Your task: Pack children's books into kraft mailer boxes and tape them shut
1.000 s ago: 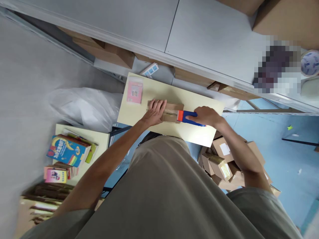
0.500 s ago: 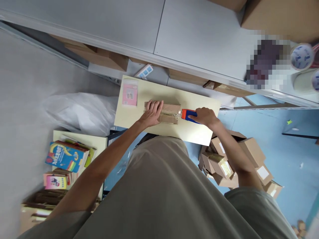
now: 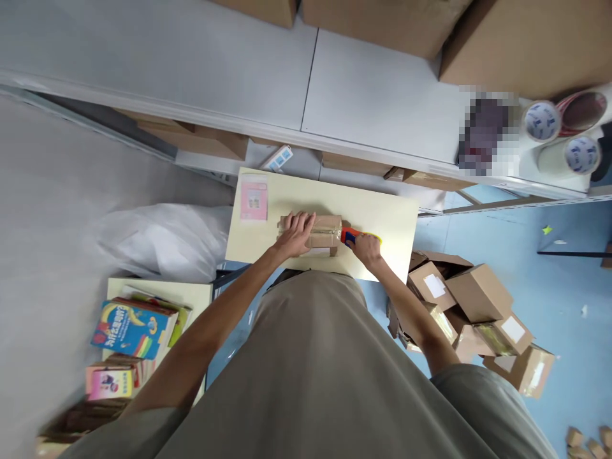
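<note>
A small brown cardboard box [image 3: 322, 231] lies on a pale yellow tabletop [image 3: 392, 217]. My left hand [image 3: 295, 233] lies flat on the box's left half, fingers spread, pressing it down. My right hand [image 3: 366, 248] is closed round a tape dispenser [image 3: 349, 235] with a blue handle and an orange head, which touches the box's right end. A pink packet [image 3: 253, 200] lies on the table's far left corner.
A grey shelf [image 3: 382, 102] with large cardboard boxes [image 3: 521, 44] runs behind the table; tape rolls [image 3: 564, 137] stand at its right end. Several small boxes [image 3: 473, 312] are heaped on the blue floor at right. A white bag [image 3: 157, 233] and books [image 3: 131, 325] lie at left.
My right hand has brought the tape dispenser back left, against the box's right end, and turned downward. The left hand stays on the box. The camera has tilted up.
</note>
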Tool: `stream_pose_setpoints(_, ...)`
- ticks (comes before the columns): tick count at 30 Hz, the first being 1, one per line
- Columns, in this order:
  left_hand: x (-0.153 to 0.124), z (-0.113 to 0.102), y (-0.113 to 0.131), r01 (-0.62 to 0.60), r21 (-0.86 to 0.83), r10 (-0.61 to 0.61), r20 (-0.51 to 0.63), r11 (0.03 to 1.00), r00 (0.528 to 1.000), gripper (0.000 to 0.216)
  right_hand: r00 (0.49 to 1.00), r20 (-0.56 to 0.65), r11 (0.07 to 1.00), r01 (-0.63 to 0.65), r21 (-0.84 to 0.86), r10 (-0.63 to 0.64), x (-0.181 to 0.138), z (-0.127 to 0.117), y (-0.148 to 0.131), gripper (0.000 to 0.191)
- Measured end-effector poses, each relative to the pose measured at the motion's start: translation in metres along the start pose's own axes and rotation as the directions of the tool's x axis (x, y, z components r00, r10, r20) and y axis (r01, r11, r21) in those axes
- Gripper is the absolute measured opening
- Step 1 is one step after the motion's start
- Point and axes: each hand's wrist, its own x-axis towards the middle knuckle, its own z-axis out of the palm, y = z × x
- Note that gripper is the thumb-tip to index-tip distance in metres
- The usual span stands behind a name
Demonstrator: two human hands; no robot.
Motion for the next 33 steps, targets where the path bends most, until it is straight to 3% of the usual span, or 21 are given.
stream_pose_setpoints(5,0.0,-0.007,0.003,-0.031,-0.016,0.031,-0.004,0.999,1.0,0.126,0.987,-0.047,0.982,-0.15,0.114,0.156,-0.022,0.0,0.009,0.051)
stream_pose_setpoints(8,0.004,-0.016,0.015,-0.06,-0.061,0.055,-0.08,0.996,0.995,0.135,0.969,-0.105,0.96,-0.202,0.192,0.224,-0.043,-0.023,0.015,0.055)
stream_pose_setpoints(10,0.011,-0.029,0.029,-0.116,-0.081,0.099,-0.192,0.99,0.976,0.133,0.957,-0.169,0.951,-0.189,0.245,0.234,-0.058,-0.046,0.019,0.057)
stream_pose_setpoints(12,0.022,-0.05,0.045,-0.21,-0.081,0.171,-0.338,0.974,0.925,0.129,0.938,-0.266,0.945,-0.14,0.296,0.222,-0.072,-0.074,0.021,0.056)
stream_pose_setpoints(14,0.035,-0.079,0.063,-0.317,-0.066,0.25,-0.475,0.946,0.844,0.124,0.898,-0.389,0.939,-0.07,0.336,0.206,-0.084,-0.103,0.023,0.055)
stream_pose_setpoints(17,0.057,-0.131,0.085,-0.412,-0.032,0.302,-0.628,0.911,0.717,0.112,0.79,-0.588,0.934,0.056,0.354,0.176,-0.091,-0.148,0.024,0.055)
stream_pose_setpoints(21,0.084,-0.193,0.1,-0.437,0.023,0.319,-0.717,0.899,0.619,0.093,0.624,-0.779,0.939,0.23,0.254,0.058,-0.069,-0.204,0.025,0.063)
stream_pose_setpoints(24,0.095,-0.219,0.102,-0.441,0.061,0.337,-0.74,0.896,0.582,0.086,0.555,-0.83,0.955,0.272,0.119,-0.055,-0.037,-0.236,0.024,0.063)
stream_pose_setpoints(28,0.09,-0.228,0.098,-0.429,0.073,0.33,-0.757,0.9,0.563,0.08,0.556,-0.826,0.978,0.205,0.029,-0.092,0.003,-0.255,0.019,0.052)
stream_pose_setpoints(33,0.072,-0.211,0.083,-0.388,0.022,0.28,-0.731,0.921,0.622,0.066,0.581,-0.807,0.983,0.183,0.009,-0.101,0.032,-0.253,0.017,0.05)
